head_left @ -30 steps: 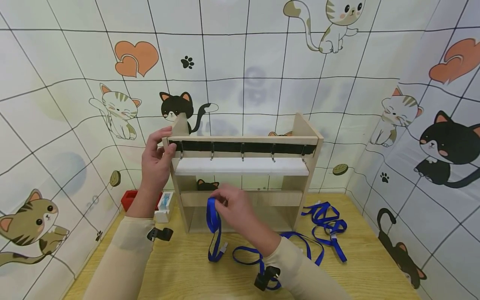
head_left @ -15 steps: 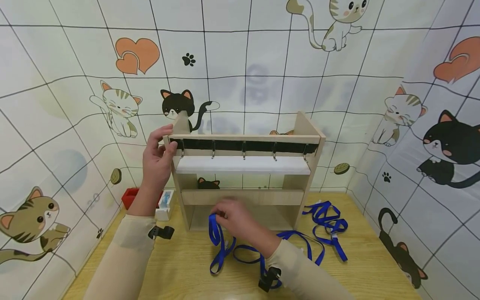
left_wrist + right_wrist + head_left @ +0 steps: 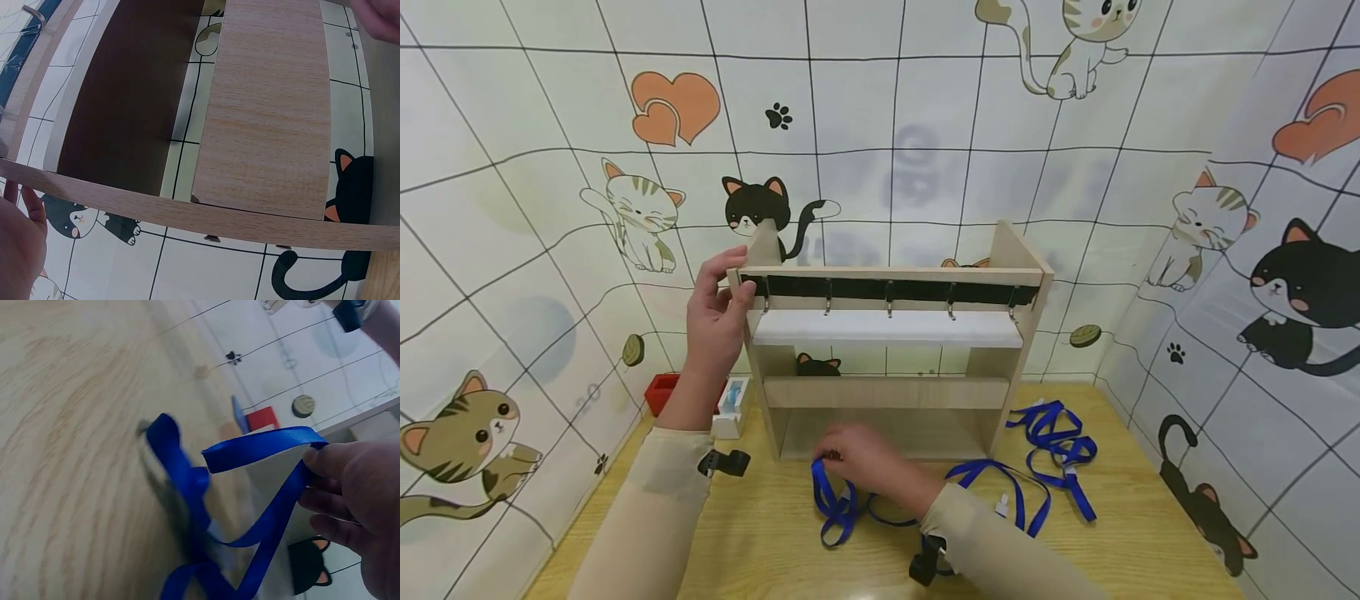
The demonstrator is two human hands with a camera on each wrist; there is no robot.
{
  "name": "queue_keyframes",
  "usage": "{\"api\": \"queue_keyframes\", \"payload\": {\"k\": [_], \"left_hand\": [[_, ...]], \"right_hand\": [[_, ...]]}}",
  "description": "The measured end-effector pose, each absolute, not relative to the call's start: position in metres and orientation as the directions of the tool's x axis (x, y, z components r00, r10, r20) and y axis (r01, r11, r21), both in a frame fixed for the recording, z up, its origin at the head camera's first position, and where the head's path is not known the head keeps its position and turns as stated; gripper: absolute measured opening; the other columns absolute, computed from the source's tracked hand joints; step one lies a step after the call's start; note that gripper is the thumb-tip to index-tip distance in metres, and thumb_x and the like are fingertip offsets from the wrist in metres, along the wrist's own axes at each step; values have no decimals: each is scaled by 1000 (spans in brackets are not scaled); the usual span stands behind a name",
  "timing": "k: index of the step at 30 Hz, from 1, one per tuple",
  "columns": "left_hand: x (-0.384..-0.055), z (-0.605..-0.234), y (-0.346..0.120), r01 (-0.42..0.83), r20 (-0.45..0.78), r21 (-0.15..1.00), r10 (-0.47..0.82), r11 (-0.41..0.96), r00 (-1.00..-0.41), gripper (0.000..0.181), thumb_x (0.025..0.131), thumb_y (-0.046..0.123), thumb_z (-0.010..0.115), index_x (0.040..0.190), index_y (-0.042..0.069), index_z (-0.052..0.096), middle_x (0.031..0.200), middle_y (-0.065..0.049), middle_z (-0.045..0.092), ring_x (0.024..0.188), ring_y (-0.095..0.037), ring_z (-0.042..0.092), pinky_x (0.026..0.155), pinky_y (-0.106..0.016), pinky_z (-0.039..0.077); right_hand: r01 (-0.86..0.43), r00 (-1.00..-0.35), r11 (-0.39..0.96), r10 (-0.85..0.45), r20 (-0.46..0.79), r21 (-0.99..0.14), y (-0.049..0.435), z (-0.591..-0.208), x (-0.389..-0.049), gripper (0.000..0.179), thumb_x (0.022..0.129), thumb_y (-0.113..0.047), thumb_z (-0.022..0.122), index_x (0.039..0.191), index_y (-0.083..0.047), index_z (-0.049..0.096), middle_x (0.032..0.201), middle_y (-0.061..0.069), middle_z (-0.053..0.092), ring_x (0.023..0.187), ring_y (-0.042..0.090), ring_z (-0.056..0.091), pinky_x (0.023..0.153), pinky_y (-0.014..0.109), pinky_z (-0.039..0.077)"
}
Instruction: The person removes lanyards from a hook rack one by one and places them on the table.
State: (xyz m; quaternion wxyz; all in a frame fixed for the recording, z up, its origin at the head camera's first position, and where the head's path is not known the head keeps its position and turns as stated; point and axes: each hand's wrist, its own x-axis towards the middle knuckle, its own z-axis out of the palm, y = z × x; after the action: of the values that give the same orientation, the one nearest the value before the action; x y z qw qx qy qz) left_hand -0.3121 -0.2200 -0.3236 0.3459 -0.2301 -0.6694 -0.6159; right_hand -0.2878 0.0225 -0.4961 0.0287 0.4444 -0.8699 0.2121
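A small wooden rack (image 3: 887,392) stands on the table, with a black strip (image 3: 887,288) of several metal hooks along its upper front. My left hand (image 3: 715,325) grips the rack's upper left edge, thumb in front; in the left wrist view the hand (image 3: 22,244) shows beside the side panel. Low before the rack, my right hand (image 3: 865,457) pinches a blue lanyard (image 3: 835,504). In the right wrist view a loop of the lanyard (image 3: 262,447) hangs from between thumb and fingers, its lower part bunched near the tabletop. No lanyard hangs on the hooks.
More blue lanyards (image 3: 1052,429) lie loosely on the table (image 3: 775,550) at the right and behind my right forearm. A red container (image 3: 660,392) and a white box (image 3: 727,412) stand left of the rack. Cat-patterned cloth walls rise behind and beside it.
My right hand has come down with the lanyard from in front of the rack's lower crossboard to near the tabletop, and the lanyard's hanging part has bunched up. My left hand keeps its hold.
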Motion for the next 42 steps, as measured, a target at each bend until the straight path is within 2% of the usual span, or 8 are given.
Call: {"api": "queue_keyframes", "payload": {"k": [3,7,12,18,31,37,39,42], "left_hand": [[-303,-319,-216,732,743,669,-117,129,-658,37,112,3,62,146,-5,53,163,-13,54,146,-26,50,107,-33,44],[-312,-326,-220,735,747,665,-125,130,-653,37,111,4,63,147,-2,55,163,-10,54,146,-27,50,107,-33,44],[-323,-334,-227,742,755,656,-120,135,-645,37,111,6,64,148,3,58,162,-4,56,146,-26,50,107,-34,45],[-321,-333,-228,738,752,659,-121,146,-647,38,111,5,64,148,2,57,163,-4,55,147,-26,49,106,-34,45],[-324,-333,-223,752,765,644,-94,137,-637,36,112,8,65,147,4,59,162,-4,56,146,-27,50,106,-35,46],[-320,-330,-229,708,726,681,-53,187,-685,39,112,11,66,150,8,60,164,0,55,145,-22,51,103,-32,49],[-313,-327,-232,675,697,702,-27,226,-716,46,112,14,67,157,14,57,166,1,53,141,-22,53,101,-30,50],[-302,-326,-238,610,636,740,3,283,-772,62,112,19,69,169,27,45,171,1,46,140,-25,54,101,-28,52]], "right_hand": [[-819,-562,491,-791,241,-297,19,-506,-289,11,104,-16,79,111,-21,86,110,-10,75,100,2,68,85,15,51],[-838,-533,468,-812,237,-280,15,-516,-290,9,104,-14,80,109,-19,86,110,-9,76,102,2,69,87,14,51],[-833,-538,476,-817,209,-284,9,-525,-290,10,105,-15,78,111,-18,85,112,-8,76,103,2,69,87,11,49],[-836,-539,491,-819,196,-246,1,-532,-288,11,104,-18,80,114,-18,85,112,-9,76,99,0,69,84,12,50],[-822,-561,501,-792,241,-269,11,-530,-282,12,103,-18,82,115,-16,84,113,-7,75,95,0,69,82,13,51],[-793,-593,495,-763,259,-357,34,-521,-275,15,105,-14,79,119,-11,82,117,-3,74,100,3,70,86,17,54],[-775,-609,490,-748,264,-399,47,-516,-272,15,105,-13,78,119,-10,81,116,-1,73,101,5,70,86,19,56],[-743,-637,483,-723,268,-463,70,-508,-266,16,106,-12,77,121,-9,79,116,-1,71,103,8,71,86,21,58]]}}
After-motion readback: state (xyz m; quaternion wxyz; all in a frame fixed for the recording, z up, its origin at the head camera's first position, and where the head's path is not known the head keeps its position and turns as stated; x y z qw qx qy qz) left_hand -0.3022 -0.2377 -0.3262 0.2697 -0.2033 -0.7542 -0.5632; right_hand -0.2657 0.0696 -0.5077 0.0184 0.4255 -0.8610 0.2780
